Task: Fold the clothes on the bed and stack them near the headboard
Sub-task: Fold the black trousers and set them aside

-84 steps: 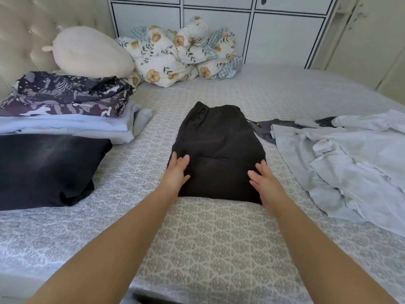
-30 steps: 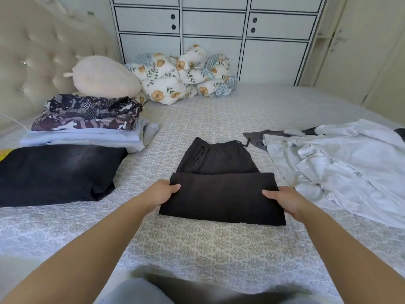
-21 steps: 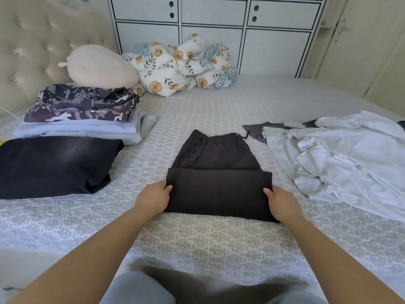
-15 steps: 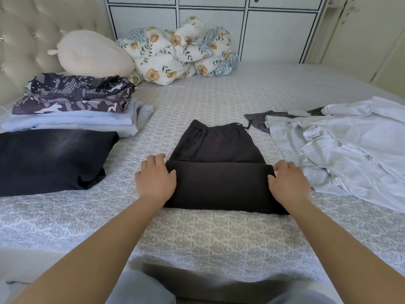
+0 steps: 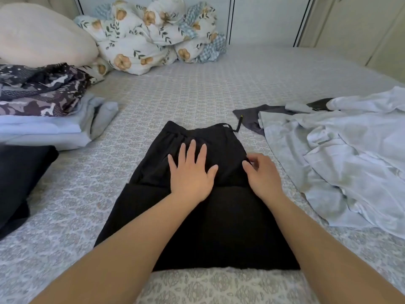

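A black garment with an elastic waistband (image 5: 210,227) lies in front of me on the patterned bed sheet (image 5: 197,88), its near part folded up over the rest. My left hand (image 5: 191,172) rests flat on its upper half, fingers spread. My right hand (image 5: 263,174) is at the garment's right edge, thumb and curled fingers pinched on the fabric. At the left stands a stack of folded clothes: a dark patterned piece (image 5: 39,91) on pale blue ones (image 5: 43,132). A folded black piece (image 5: 19,176) lies in front of that stack.
Unfolded pale clothes (image 5: 339,161) sprawl at the right, partly over a dark grey garment (image 5: 252,115). A cream pillow (image 5: 41,36) and a bundled floral duvet (image 5: 153,34) lie at the far left. White wardrobe doors (image 5: 263,18) stand behind the bed.
Both hands let go of the folded edge's corners and moved up onto the black garment. The left now presses flat on it and the right sits at its right edge. My view came closer.
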